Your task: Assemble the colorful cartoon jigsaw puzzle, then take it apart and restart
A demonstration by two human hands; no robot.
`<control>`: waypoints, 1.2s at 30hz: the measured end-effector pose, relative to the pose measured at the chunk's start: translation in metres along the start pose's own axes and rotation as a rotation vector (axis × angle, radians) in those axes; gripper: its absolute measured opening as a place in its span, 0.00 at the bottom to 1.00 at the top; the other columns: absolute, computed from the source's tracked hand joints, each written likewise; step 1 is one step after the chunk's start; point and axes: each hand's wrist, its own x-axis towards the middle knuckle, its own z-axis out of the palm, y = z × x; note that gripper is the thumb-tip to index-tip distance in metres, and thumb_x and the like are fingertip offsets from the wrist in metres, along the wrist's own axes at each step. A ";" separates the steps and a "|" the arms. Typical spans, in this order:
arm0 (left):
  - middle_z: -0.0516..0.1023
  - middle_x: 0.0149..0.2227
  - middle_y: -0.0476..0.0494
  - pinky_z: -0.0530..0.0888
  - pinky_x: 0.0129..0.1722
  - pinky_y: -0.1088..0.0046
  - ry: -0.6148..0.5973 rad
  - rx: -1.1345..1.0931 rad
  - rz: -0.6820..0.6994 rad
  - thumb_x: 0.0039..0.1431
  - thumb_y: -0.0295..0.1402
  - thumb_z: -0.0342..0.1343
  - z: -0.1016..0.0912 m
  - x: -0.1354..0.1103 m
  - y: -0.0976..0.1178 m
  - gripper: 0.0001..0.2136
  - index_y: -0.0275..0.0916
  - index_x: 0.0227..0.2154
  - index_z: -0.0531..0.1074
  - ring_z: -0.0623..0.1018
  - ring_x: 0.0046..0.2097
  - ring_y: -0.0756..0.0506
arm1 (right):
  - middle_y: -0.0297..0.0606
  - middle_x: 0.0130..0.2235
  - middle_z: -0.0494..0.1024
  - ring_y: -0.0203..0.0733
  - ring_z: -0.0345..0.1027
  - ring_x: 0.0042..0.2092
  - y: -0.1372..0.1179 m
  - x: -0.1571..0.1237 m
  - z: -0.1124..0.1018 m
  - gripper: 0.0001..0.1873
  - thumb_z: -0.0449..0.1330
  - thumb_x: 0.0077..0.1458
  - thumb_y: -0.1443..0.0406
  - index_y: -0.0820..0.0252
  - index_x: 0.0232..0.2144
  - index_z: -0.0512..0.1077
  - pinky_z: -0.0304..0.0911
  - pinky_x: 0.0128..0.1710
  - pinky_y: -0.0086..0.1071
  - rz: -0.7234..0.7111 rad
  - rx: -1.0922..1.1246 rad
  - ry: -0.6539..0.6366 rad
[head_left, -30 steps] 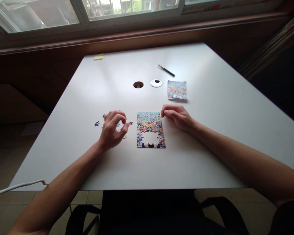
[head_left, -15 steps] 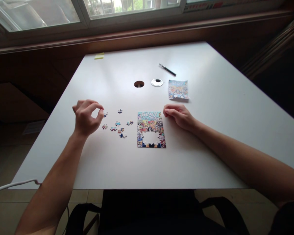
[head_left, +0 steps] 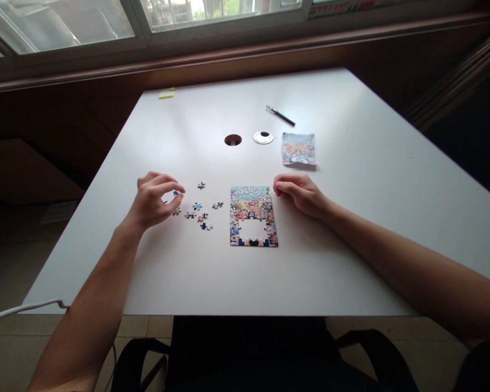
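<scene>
Table point(head_left: 212, 272): white, rectangular, smooth-topped; open surface between the work and the near and left edges.
Puzzle point(head_left: 253, 201): colourful rectangular card jigsaw, flat at centre, gap in its lower middle.
Right hand point(head_left: 300, 193): fingers curled in, resting just beside the puzzle's top right corner; nothing seen held.
Left hand point(head_left: 153, 201): fingertips narrowed over a small blue piece point(head_left: 175, 193); whether it is gripped cannot be told.
Loose pieces point(head_left: 200, 213): small, scattered between left hand and puzzle; judged light, thin, stiff, best pinched at the edges.

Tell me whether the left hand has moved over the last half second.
Yes. The left hand has shifted right, toward the puzzle, nearer the loose pieces.
</scene>
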 end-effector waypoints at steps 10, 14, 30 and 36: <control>0.81 0.38 0.48 0.61 0.50 0.58 -0.235 -0.182 0.219 0.56 0.36 0.66 0.007 -0.001 0.029 0.01 0.49 0.30 0.81 0.73 0.47 0.41 | 0.32 0.24 0.69 0.36 0.60 0.29 -0.001 0.000 0.000 0.15 0.55 0.60 0.60 0.59 0.22 0.69 0.57 0.35 0.34 -0.033 -0.035 -0.014; 0.82 0.39 0.48 0.61 0.50 0.59 -0.250 -0.193 0.204 0.57 0.31 0.64 0.011 -0.001 0.031 0.03 0.46 0.29 0.79 0.74 0.47 0.41 | 0.34 0.27 0.72 0.38 0.64 0.31 0.001 -0.003 0.004 0.11 0.56 0.60 0.61 0.59 0.27 0.71 0.59 0.35 0.34 -0.136 -0.136 -0.026; 0.81 0.44 0.45 0.60 0.50 0.58 -0.275 -0.134 0.185 0.62 0.34 0.60 0.012 -0.001 0.034 0.03 0.45 0.33 0.78 0.74 0.49 0.40 | 0.33 0.27 0.67 0.38 0.57 0.31 -0.003 -0.006 0.019 0.06 0.57 0.58 0.71 0.56 0.30 0.67 0.59 0.35 0.36 -0.597 -0.496 -0.087; 0.82 0.40 0.45 0.66 0.51 0.58 -0.297 -0.228 0.168 0.62 0.31 0.58 0.009 0.001 0.046 0.01 0.42 0.35 0.74 0.77 0.46 0.42 | 0.34 0.28 0.70 0.40 0.58 0.32 -0.005 -0.008 0.023 0.04 0.58 0.58 0.69 0.55 0.32 0.68 0.60 0.37 0.37 -0.639 -0.575 -0.070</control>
